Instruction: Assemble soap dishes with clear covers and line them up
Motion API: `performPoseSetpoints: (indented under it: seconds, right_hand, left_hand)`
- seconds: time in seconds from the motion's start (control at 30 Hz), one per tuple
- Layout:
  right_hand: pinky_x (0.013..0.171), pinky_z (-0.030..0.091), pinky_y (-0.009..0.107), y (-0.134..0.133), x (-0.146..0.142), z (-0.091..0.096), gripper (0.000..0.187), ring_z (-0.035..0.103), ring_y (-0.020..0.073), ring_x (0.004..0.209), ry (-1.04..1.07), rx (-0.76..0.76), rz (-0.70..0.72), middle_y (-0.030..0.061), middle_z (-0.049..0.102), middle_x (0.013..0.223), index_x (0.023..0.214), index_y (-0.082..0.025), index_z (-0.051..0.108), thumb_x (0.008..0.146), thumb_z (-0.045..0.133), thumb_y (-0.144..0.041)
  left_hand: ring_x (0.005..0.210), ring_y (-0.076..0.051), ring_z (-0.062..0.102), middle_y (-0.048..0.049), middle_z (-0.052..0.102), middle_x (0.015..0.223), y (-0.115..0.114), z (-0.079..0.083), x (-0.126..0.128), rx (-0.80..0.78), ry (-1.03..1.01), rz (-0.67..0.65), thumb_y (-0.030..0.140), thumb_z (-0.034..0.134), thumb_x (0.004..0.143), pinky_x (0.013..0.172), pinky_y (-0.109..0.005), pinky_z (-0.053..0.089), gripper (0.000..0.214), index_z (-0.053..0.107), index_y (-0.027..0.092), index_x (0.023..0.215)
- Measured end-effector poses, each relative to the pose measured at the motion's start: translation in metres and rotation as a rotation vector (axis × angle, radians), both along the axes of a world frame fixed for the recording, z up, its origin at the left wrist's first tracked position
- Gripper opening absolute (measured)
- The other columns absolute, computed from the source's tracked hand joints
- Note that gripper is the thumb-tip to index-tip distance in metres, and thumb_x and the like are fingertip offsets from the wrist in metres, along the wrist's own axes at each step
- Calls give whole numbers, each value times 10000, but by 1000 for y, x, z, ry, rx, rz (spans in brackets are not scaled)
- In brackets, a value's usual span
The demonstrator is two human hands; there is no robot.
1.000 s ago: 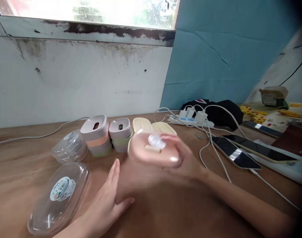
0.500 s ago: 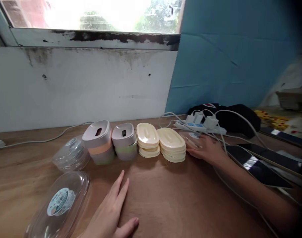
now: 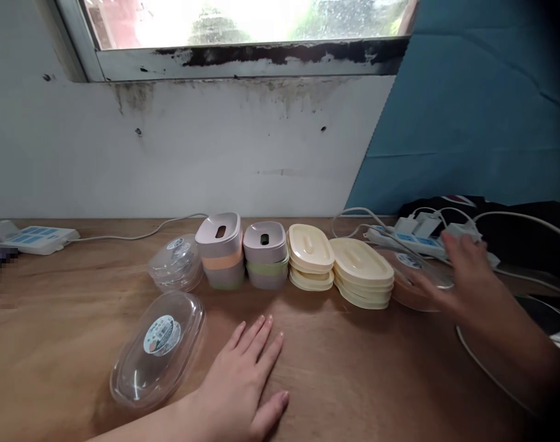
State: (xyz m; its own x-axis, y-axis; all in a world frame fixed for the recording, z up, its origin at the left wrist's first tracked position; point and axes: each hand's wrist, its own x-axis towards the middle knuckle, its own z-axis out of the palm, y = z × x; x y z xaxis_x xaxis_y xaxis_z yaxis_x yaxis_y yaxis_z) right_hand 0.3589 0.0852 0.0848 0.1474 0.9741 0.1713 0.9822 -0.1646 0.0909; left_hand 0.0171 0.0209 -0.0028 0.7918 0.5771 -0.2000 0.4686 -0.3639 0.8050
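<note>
My left hand (image 3: 248, 376) lies flat on the wooden table, fingers stretched out and holding nothing. Just left of it rests a clear plastic lid (image 3: 169, 368) with a round label. My right hand (image 3: 475, 279), slightly blurred, is open at the right, thumb and fingers apart. It is over the edge of another labelled clear plastic piece (image 3: 427, 276); whether they touch I cannot tell. Between the hands, toward the wall, stand two stacks of cream lids, a smaller stack (image 3: 311, 245) and a larger stack (image 3: 365, 264). Beside them are two stacks of lilac, orange and green containers, a taller stack (image 3: 219, 261) and a shorter stack (image 3: 265, 270).
Clear stacked lids (image 3: 176, 264) sit left of the containers. A power strip (image 3: 408, 236) with chargers and white cables lies behind my right hand, near a black cloth (image 3: 523, 239). Another power strip (image 3: 43, 239) is at far left. Wall and window stand behind.
My right hand has lifted off the clear piece at the right, its fingers now spread. My left hand stays flat on the table. The view has turned left, shifting everything rightward.
</note>
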Motion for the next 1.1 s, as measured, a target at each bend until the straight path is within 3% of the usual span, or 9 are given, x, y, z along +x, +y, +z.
performPoseSetpoints:
  seconds: [0.07,0.17,0.2,0.3,0.43,0.6,0.87,1.1]
  right_hand:
    - [1086,235,480,-17,-44,0,671,168,279,1360,158,-35,320,64,183,1495,1438,-250,165,844,420,-429]
    - [1033,342,500,-46,-99,-9,777,185,287,1348,309,-615,753,32,114,1497,1443,-298,-27,844,443,-452]
    - [1041,328,504,-54,-110,-12,744,189,286,1344,310,-776,792,24,130,1490,1436,-306,-25,863,428,-445]
    - [1062,255,533,-63,-121,-19,671,193,304,1337,320,-911,758,42,146,1472,1429,-270,52,885,401,-448]
    - [1067,226,534,-59,-115,-20,656,186,303,1337,370,-909,749,48,151,1463,1422,-252,120,877,418,-464]
    - [1074,214,530,-57,-120,-15,638,176,297,1343,368,-928,695,54,150,1463,1420,-235,161,879,423,-450]
    - [1076,170,550,-56,-122,-10,609,123,303,1354,399,-1001,670,80,124,1468,1419,-198,175,901,376,-444]
    - [1093,124,538,-60,-118,-14,615,96,283,1366,439,-977,702,50,110,1488,1435,-237,99,914,370,-417]
  left_hand:
    - [1366,-273,103,-108,101,1472,4,7,-1,-38,33,-8,482,366,884,1095,-526,155,646,198,168,1423]
    - [1364,-285,91,-114,76,1468,8,11,-1,-74,74,16,502,383,867,1100,-524,138,713,175,104,1420]
    - [1363,-290,85,-119,61,1466,10,10,-1,-77,86,18,504,395,857,1101,-523,137,738,167,84,1418]
    - [1358,-303,79,-131,33,1452,12,3,2,-85,117,-21,513,424,834,1095,-528,145,780,169,57,1412]
    - [1353,-314,83,-138,29,1441,12,-6,5,-91,135,-63,553,403,835,1084,-538,156,797,172,52,1411]
    - [1351,-321,102,-137,54,1448,9,-11,7,-39,98,-16,524,421,836,1082,-544,172,773,189,67,1414]
    - [1359,-311,88,-137,39,1452,9,-1,4,-55,130,-14,496,416,844,1096,-526,158,753,175,71,1416]
    - [1366,-282,94,-106,56,1466,7,7,2,-43,121,14,523,369,869,1108,-502,151,724,155,110,1423]
